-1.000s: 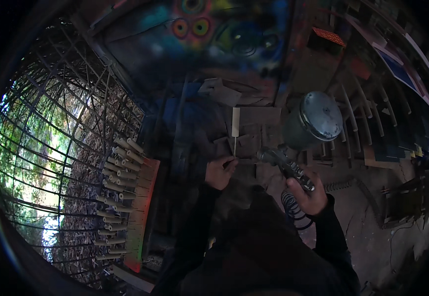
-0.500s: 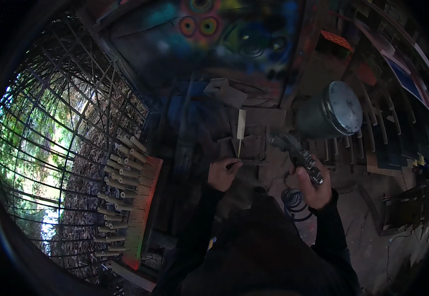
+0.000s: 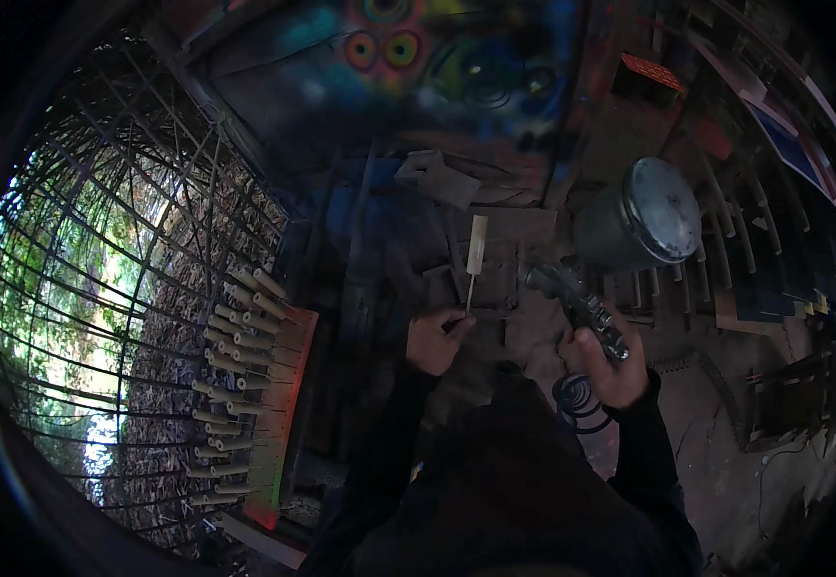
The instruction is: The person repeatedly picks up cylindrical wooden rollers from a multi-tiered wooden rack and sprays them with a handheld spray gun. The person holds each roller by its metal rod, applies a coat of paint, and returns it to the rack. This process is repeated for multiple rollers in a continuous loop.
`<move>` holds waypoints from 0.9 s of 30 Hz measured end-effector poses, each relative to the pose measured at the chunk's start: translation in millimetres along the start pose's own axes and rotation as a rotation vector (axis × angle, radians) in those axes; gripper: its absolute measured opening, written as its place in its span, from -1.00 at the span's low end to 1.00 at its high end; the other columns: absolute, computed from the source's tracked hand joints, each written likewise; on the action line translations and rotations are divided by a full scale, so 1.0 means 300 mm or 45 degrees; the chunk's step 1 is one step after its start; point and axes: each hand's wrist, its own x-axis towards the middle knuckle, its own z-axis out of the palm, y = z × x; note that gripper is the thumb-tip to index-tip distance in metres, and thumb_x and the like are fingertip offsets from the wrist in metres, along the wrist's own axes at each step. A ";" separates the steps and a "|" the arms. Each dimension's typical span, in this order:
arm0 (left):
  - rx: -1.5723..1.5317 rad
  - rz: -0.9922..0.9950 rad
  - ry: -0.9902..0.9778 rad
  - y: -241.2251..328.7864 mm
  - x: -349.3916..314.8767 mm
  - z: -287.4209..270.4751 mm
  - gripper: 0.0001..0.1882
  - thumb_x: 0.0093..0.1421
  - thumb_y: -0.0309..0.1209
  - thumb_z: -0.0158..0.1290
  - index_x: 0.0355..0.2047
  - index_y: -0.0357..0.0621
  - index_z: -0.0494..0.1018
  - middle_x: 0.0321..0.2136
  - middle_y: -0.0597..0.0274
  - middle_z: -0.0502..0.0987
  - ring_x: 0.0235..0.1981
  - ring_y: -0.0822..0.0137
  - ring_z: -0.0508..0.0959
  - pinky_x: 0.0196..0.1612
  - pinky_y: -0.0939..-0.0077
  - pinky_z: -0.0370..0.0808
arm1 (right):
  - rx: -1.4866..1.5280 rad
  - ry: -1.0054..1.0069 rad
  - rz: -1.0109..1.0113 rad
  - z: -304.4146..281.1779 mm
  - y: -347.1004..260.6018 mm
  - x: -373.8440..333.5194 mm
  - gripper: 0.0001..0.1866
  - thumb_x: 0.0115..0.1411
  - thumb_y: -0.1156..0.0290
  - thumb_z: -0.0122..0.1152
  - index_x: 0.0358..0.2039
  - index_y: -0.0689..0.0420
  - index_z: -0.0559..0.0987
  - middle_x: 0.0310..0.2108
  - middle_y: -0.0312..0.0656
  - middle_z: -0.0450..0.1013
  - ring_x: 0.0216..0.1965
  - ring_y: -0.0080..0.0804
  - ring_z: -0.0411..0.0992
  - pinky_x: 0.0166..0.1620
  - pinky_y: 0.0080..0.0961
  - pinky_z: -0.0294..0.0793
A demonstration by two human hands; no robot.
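Observation:
My left hand (image 3: pixel 434 338) pinches a thin stick between thumb and fingers. On the stick's upper end is a slim pale cylinder (image 3: pixel 477 245), nearly upright in the picture. To its right, my right hand (image 3: pixel 614 363) is wrapped round a metal spray gun (image 3: pixel 580 303), whose front end points toward the cylinder with a gap between. A large grey metal pot (image 3: pixel 663 212) with a round lid is close beyond the gun; it looks like the gun's cup, but the joint is too dark to make out.
At the left, a board (image 3: pixel 288 423) with red and green edges carries several pale cylinders on thin sticks. Beyond it is a barred opening (image 3: pixel 81 317) onto greenery. A coiled hose (image 3: pixel 580 402) lies near my right wrist. A painted panel (image 3: pixel 408 96) stands ahead; slatted racks (image 3: pixel 755 231) are at the right.
The pale cylinder has shifted slightly right and turned a little on its stick. Both hands keep their grips and have hardly moved.

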 end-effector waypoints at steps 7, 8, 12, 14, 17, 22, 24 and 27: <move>-0.025 0.015 0.032 -0.001 -0.018 -0.002 -0.76 0.05 -0.31 0.22 -0.37 -0.23 0.57 -0.61 0.14 0.55 -0.59 0.41 0.55 -0.49 0.53 0.44 | -0.009 0.020 0.053 0.010 -0.015 -0.010 -0.64 0.20 0.38 0.10 -0.02 0.26 0.41 -0.54 -0.21 0.42 -0.49 -0.58 0.37 -0.36 -0.56 0.37; -0.033 0.016 0.040 0.005 -0.019 -0.003 -0.76 0.05 -0.30 0.22 -0.38 -0.23 0.57 -0.60 0.13 0.56 -0.59 0.40 0.55 -0.49 0.52 0.44 | -0.004 0.005 0.045 0.016 -0.012 -0.017 -0.64 0.20 0.38 0.10 -0.02 0.26 0.41 -0.54 -0.21 0.42 -0.48 -0.58 0.37 -0.36 -0.56 0.38; -0.051 0.006 0.063 0.018 -0.017 -0.012 -0.76 0.02 -0.31 0.23 -0.39 -0.24 0.56 -0.58 0.08 0.56 -0.55 0.31 0.57 -0.46 0.48 0.45 | -0.019 -0.106 0.088 0.021 0.007 -0.051 -0.63 0.20 0.38 0.10 -0.01 0.26 0.40 -0.52 -0.20 0.43 -0.48 -0.56 0.39 -0.35 -0.56 0.39; -0.049 -0.005 0.086 0.011 -0.017 -0.011 -0.76 0.01 -0.31 0.24 -0.40 -0.24 0.56 -0.56 0.06 0.56 -0.53 0.27 0.58 -0.44 0.46 0.45 | -0.068 -0.123 0.010 0.016 -0.010 -0.056 -0.64 0.20 0.38 0.10 -0.01 0.25 0.40 -0.50 -0.18 0.44 -0.47 -0.54 0.40 -0.33 -0.55 0.39; -0.025 0.018 0.103 0.006 -0.018 -0.014 -0.75 0.00 -0.31 0.25 -0.42 -0.25 0.56 -0.54 0.04 0.57 -0.51 0.25 0.59 -0.43 0.46 0.46 | 0.038 -0.131 0.139 0.012 -0.024 -0.045 -0.64 0.20 0.38 0.10 -0.02 0.26 0.40 -0.48 -0.17 0.44 -0.44 -0.53 0.41 -0.31 -0.55 0.38; -0.025 -0.014 0.103 -0.002 -0.024 -0.018 -0.75 -0.02 -0.30 0.27 -0.44 -0.24 0.56 -0.54 0.04 0.57 -0.50 0.22 0.60 -0.43 0.46 0.46 | -0.011 0.025 0.059 0.012 -0.025 -0.021 -0.64 0.20 0.40 0.09 -0.02 0.27 0.40 -0.53 -0.22 0.41 -0.51 -0.56 0.34 -0.38 -0.58 0.35; -0.031 -0.032 0.110 0.001 -0.023 -0.019 -0.75 -0.03 -0.30 0.27 -0.44 -0.24 0.56 -0.54 0.05 0.57 -0.50 0.22 0.60 -0.43 0.46 0.46 | -0.058 0.068 -0.005 0.008 -0.018 -0.019 -0.64 0.19 0.41 0.09 -0.02 0.27 0.40 -0.55 -0.23 0.41 -0.54 -0.57 0.32 -0.40 -0.58 0.35; -0.012 -0.052 0.122 0.007 -0.021 -0.025 -0.75 -0.03 -0.30 0.27 -0.45 -0.24 0.56 -0.53 0.05 0.58 -0.49 0.21 0.60 -0.42 0.45 0.46 | -0.037 0.039 -0.013 0.018 -0.005 -0.025 -0.64 0.19 0.40 0.09 -0.02 0.26 0.40 -0.56 -0.22 0.41 -0.54 -0.56 0.34 -0.41 -0.58 0.35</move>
